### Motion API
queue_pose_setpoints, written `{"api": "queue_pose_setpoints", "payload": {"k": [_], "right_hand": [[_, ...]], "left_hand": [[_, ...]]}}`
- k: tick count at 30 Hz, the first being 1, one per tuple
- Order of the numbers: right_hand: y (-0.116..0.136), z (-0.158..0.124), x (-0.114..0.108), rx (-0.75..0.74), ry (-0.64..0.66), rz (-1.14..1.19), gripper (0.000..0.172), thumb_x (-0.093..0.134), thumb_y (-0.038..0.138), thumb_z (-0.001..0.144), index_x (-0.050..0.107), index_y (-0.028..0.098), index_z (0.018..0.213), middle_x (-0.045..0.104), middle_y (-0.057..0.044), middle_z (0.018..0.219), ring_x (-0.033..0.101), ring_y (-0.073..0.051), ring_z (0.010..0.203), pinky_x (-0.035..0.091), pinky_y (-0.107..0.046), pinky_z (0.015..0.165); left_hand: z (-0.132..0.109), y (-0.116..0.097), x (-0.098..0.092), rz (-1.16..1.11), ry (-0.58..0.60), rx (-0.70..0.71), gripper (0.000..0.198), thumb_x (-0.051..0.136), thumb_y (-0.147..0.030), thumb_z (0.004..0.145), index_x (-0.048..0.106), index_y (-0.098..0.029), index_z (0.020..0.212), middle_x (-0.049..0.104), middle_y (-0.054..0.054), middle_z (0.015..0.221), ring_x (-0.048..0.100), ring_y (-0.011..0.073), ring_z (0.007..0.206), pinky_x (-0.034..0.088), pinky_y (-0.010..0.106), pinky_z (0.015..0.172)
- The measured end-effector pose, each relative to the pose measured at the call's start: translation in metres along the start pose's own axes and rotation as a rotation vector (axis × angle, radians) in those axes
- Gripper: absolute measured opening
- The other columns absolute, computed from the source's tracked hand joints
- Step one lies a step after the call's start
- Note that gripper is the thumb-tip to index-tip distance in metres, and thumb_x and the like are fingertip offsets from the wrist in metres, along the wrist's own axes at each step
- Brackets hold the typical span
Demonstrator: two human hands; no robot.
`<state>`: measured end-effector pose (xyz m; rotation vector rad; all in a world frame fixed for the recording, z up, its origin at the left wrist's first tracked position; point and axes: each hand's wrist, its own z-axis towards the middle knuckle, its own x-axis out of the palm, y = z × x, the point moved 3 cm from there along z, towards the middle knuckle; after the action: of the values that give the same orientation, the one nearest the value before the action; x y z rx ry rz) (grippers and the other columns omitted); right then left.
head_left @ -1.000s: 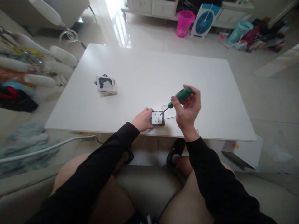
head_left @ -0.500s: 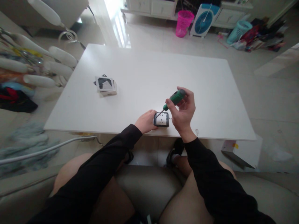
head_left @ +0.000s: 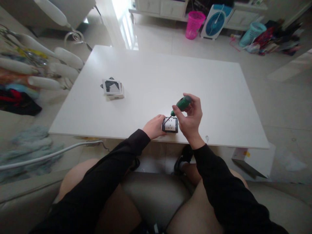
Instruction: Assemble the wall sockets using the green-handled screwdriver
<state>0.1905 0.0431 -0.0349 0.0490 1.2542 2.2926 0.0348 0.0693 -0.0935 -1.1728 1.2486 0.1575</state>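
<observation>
Near the front edge of the white table (head_left: 156,74) lies a wall socket (head_left: 171,124) with a white face and a dark frame. My left hand (head_left: 154,127) grips it from its left side, fingers closed against the edge. In my right hand (head_left: 192,119) is a screwdriver (head_left: 182,104) with a green handle, tilted so that its shaft points down and to the left. Its tip meets the left part of the socket's dark frame; the screw itself is too small to make out.
On the table's left part, a white frame (head_left: 118,83) with dark pieces rests on a small white box (head_left: 117,96). A small clear item (head_left: 207,138) lies by the front edge, right of my right wrist. White lamp arms (head_left: 68,58) reach toward the table's left side.
The screwdriver's handle has dipped slightly and shifted a little left relative to the socket, along with my right hand. My left hand keeps its hold. The whole view has shifted slightly.
</observation>
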Motion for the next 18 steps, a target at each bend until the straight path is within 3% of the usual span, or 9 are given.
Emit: {"api": "queue_pose_setpoints", "payload": {"k": [18], "right_hand": [[0.0027, 0.0018, -0.0031, -0.022, -0.034, -0.035, 0.043, 0.076, 0.045, 0.093, 0.058, 0.033, 0.130, 0.065, -0.002, 0.118, 0.066, -0.015, 0.085, 0.060, -0.027, 0.064]], "left_hand": [[-0.0021, -0.0007, -0.0006, -0.008, 0.019, -0.026, 0.062, 0.084, -0.028, 0.073, 0.054, -0.019, 0.126, 0.063, 0.012, 0.128, 0.068, 0.0325, 0.115, 0.058, 0.044, 0.099]]}}
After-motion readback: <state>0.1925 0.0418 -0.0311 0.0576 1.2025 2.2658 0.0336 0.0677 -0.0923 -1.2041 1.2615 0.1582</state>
